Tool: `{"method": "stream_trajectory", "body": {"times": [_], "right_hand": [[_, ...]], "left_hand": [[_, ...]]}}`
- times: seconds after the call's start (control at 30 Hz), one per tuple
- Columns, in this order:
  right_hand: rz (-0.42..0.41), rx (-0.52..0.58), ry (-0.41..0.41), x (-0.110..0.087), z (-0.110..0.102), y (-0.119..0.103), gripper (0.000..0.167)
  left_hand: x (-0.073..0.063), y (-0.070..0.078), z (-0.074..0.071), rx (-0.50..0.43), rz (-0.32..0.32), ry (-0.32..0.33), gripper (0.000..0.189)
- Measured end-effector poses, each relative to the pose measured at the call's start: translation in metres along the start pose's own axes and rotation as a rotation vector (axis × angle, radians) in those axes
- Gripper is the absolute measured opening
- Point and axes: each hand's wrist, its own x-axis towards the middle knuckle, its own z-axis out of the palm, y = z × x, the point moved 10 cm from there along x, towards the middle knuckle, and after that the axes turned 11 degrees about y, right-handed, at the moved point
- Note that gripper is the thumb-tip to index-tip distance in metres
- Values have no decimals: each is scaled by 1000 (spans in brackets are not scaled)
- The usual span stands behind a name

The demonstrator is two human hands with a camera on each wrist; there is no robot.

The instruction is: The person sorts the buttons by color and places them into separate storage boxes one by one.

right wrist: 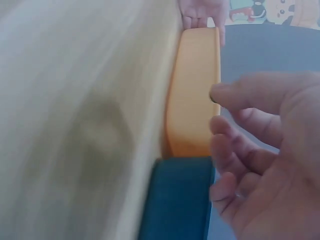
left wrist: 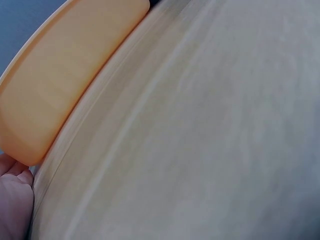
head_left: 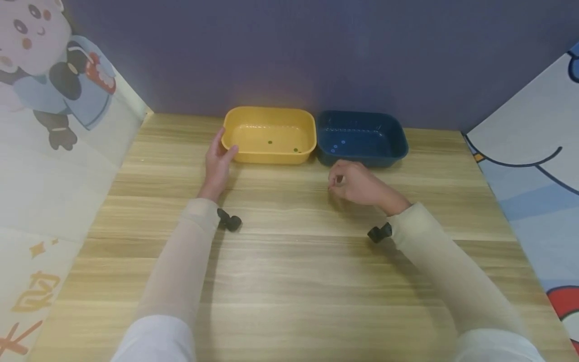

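Observation:
My left hand (head_left: 218, 163) holds the left end of a yellow bin (head_left: 271, 158), thumb at the front rim and fingers along the side. In the left wrist view, part of that hand (left wrist: 15, 200) shows at the bin's lower corner. A few small green discs (head_left: 270, 142) lie inside. My right hand (head_left: 357, 185) is raised in front of a dark blue bin (head_left: 371, 142), which has small blue discs (head_left: 343, 142) on its floor. Between thumb and forefinger it pinches a small dark green piece (right wrist: 213, 99), mostly covered by the fingertips.
Both bins stand side by side on a wood-grain table (head_left: 289, 281), against a dark blue-grey back panel (head_left: 289, 55). Printed cartoon panels flank the table on the left (head_left: 40, 166) and right (head_left: 534, 151). Black wrist mounts (head_left: 229, 221) stick out from both sleeves.

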Motion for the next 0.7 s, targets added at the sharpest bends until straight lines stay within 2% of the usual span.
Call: {"method": "stream_trajectory", "body": {"times": [0.13, 0.37, 0.53, 0.7], "right_hand": [[48, 13, 75, 29, -4, -6, 5], [182, 55, 189, 74, -3, -4, 7], [210, 41, 207, 95, 6, 3, 12], [207, 59, 220, 107, 8, 4, 11]], "left_hand": [[1, 3, -3, 2, 12, -4, 67], [1, 5, -7, 17, 15, -1, 67], [-8, 12, -3, -8, -24, -22, 68], [-20, 27, 3, -5, -15, -32, 67]]}}
